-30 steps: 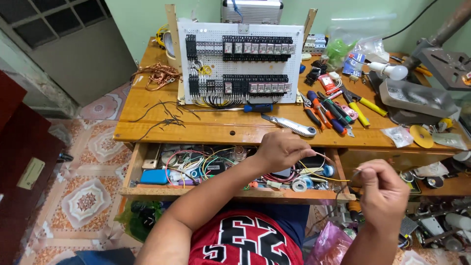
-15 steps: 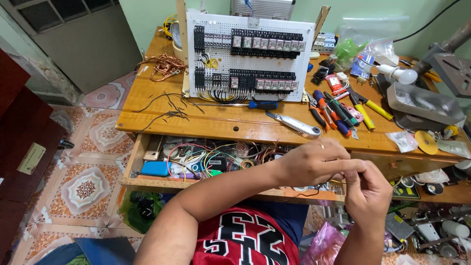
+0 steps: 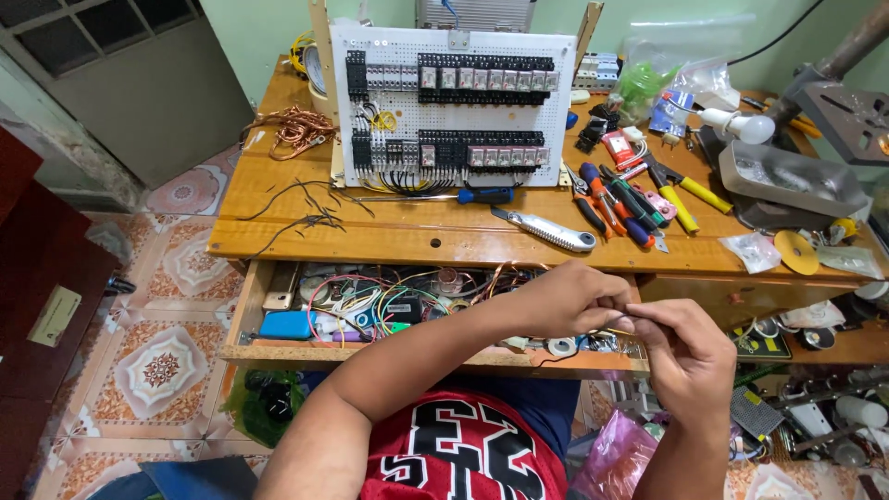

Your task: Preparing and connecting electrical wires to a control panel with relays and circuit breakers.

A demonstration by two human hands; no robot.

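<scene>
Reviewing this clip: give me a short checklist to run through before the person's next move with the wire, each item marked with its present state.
1. Both hands on the work: left hand and right hand meet fingertip to fingertip over the open drawer. Ok.
2. Wire pinched: a thin dark strand shows between the fingers; which hand grips it, cannot tell.
3. Wire end stripped: too small to see. Cannot tell.
4. Tools at hand: utility knife and blue-handled screwdriver lie on the workbench, in front of the hands. Ok.
5. Drawer contents tidy: tangled coloured wires fill it. Not ok.
6. Wiring board upright and unobstructed. Ok.
</scene>
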